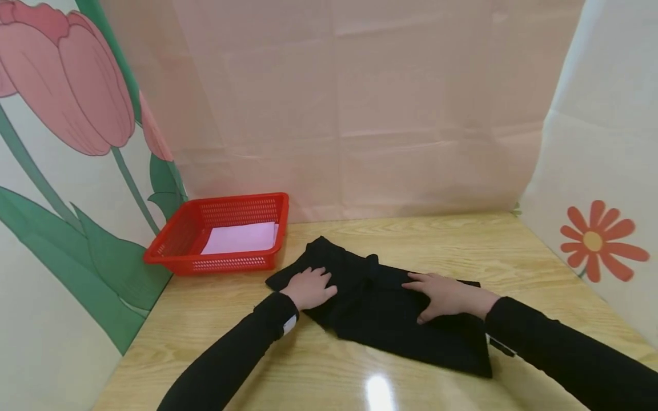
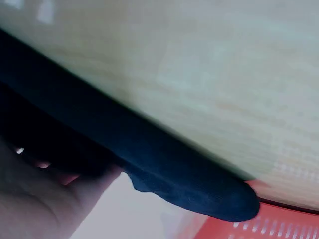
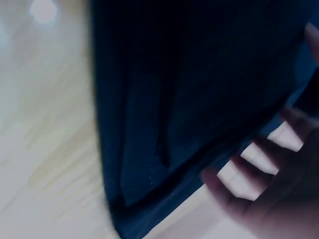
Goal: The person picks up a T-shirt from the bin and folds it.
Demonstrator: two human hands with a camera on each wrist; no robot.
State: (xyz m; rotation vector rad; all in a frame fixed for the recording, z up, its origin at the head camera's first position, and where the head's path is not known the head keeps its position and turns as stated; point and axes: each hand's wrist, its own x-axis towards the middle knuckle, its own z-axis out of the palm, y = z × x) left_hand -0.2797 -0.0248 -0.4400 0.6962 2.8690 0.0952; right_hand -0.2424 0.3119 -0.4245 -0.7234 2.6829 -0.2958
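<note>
A black garment lies spread at an angle across the middle of the wooden table, with a ridge of bunched fabric near its centre; its exact kind is unclear. My left hand rests on its left part, fingers spread. Over the right part lies my right hand, thumb and fingers apart. In the left wrist view, a thick dark fold of the garment partly hides the fingers of the left hand. The right wrist view shows a stitched hem on the garment beside the loosely bent fingers of the right hand.
At the back left of the table stands a red plastic basket with a folded pale pink cloth inside. A plain pink sheet hangs behind the table, with flower-printed sheets on both sides.
</note>
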